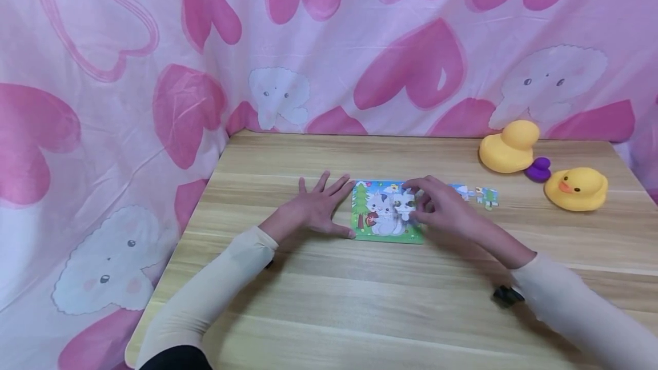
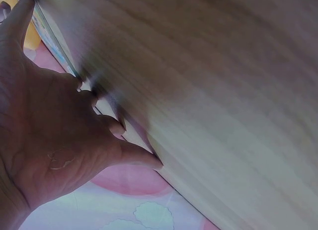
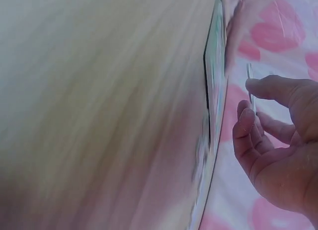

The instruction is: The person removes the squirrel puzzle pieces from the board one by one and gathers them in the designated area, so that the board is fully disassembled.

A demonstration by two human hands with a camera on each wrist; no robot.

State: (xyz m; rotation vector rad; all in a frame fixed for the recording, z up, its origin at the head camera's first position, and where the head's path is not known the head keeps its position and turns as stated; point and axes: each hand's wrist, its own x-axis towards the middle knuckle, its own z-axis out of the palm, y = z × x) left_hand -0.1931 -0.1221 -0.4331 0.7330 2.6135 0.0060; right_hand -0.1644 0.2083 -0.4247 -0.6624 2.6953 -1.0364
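Note:
A jigsaw puzzle [image 1: 385,224] with a grey-white cartoon animal, a green tree and a green border lies on the table. My left hand [image 1: 323,209] is spread flat at its left edge, thumb at the lower left corner and fingertips toward the upper left. In the left wrist view the left hand [image 2: 59,125] has its fingers straight against the tabletop. My right hand [image 1: 444,205] pinches a puzzle piece [image 1: 404,204] with a white pattern over the puzzle's right side. The right wrist view shows that piece [image 3: 250,83] edge-on between thumb and fingers, raised above the board.
Loose puzzle pieces [image 1: 487,197] lie right of the puzzle, partly behind the right hand. Two yellow rubber ducks [image 1: 577,189] and a small purple duck [image 1: 538,170] stand at the back right. A pink heart-patterned curtain [image 1: 329,44] hangs behind the wooden table [image 1: 334,301].

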